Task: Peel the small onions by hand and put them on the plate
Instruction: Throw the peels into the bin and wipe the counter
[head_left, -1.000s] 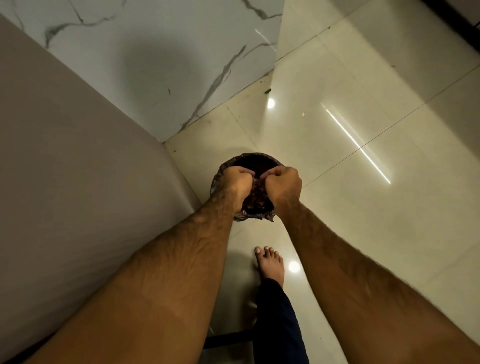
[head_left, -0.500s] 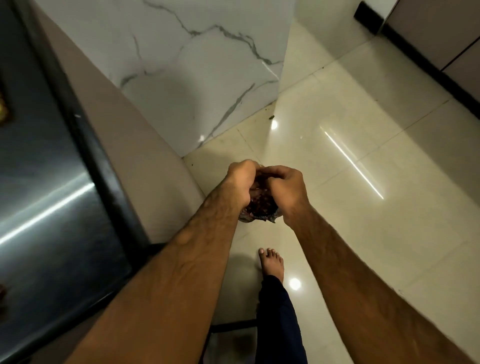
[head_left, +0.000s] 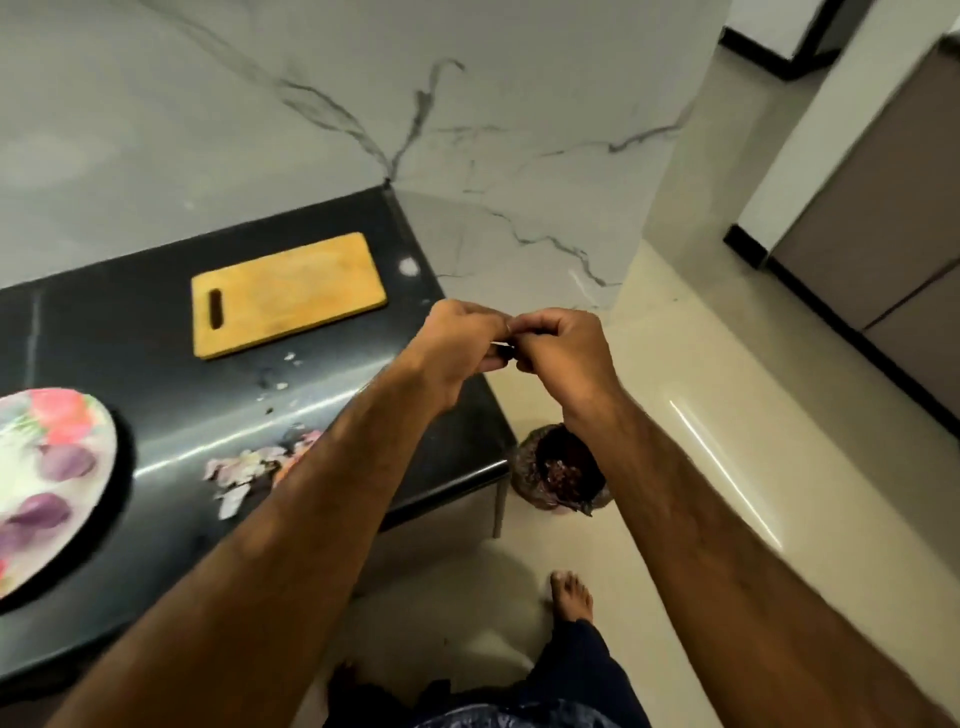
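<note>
A few peeled onions (head_left: 67, 462) already lay on the flowered plate (head_left: 106, 431) at the left, and loose skins (head_left: 249, 467) littered the black counter (head_left: 156, 364). More apparently remained in the bag (head_left: 561, 470) on the floor (head_left: 675, 364). The left hand (head_left: 457, 343) and right hand (head_left: 566, 348) met above the counter's edge, fingers curled, pinching a small dark onion (head_left: 505, 353), mostly hidden, between them.
</note>
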